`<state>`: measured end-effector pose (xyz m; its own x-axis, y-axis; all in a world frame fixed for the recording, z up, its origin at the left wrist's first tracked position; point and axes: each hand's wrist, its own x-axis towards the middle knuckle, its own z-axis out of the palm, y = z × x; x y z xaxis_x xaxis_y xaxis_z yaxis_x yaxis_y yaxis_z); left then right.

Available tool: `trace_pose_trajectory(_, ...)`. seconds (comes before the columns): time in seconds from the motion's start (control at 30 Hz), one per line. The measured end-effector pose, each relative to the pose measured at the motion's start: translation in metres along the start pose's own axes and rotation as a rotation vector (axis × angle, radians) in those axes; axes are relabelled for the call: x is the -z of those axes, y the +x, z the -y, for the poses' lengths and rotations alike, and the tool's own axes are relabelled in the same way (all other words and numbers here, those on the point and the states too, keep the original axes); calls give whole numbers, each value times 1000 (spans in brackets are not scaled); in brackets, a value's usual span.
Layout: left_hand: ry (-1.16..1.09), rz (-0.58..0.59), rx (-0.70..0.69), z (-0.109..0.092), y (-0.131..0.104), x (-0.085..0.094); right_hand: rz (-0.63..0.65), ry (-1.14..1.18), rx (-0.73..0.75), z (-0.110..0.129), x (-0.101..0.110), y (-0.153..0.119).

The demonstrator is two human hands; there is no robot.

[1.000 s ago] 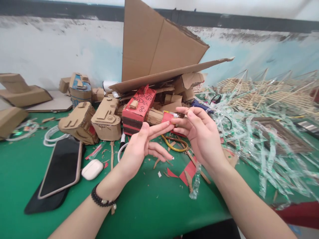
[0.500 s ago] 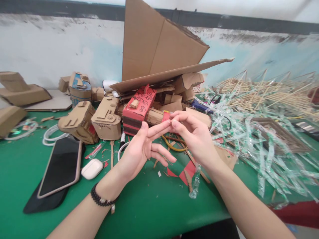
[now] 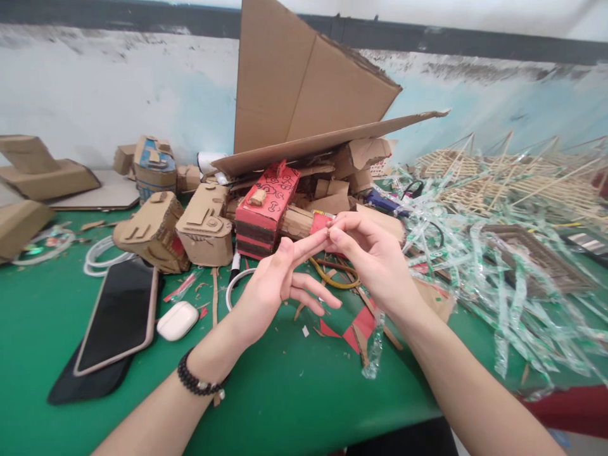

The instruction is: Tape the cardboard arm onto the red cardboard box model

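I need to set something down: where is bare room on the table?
Between the forearms, this side of the red scraps, and left of the phone, the table looks nearly bare. Crowded: tape strips right, cardboard pieces behind.

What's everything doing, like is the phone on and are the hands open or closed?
Bare left hand, open, two fingers stretched out
Bare right hand, pinching at the left fingertips
Black-screened phone with pale edge, screen dark
Small white rounded case, closed
Large brown cardboard sheet, standing, creased
Clear-and-green plastic strips, tangled
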<state>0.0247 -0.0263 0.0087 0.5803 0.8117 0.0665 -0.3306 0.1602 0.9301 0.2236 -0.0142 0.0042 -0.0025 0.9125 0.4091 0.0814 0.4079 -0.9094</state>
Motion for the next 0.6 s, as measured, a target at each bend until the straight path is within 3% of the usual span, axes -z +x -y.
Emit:
trace_pose_trajectory(0.27,62,-14,-4,0,-1,0,1,48,-117,8,-2,-2)
trace_pose_trajectory(0.6,45,13,-18,2,-1,1,-7,47,-67,5,-4,-3)
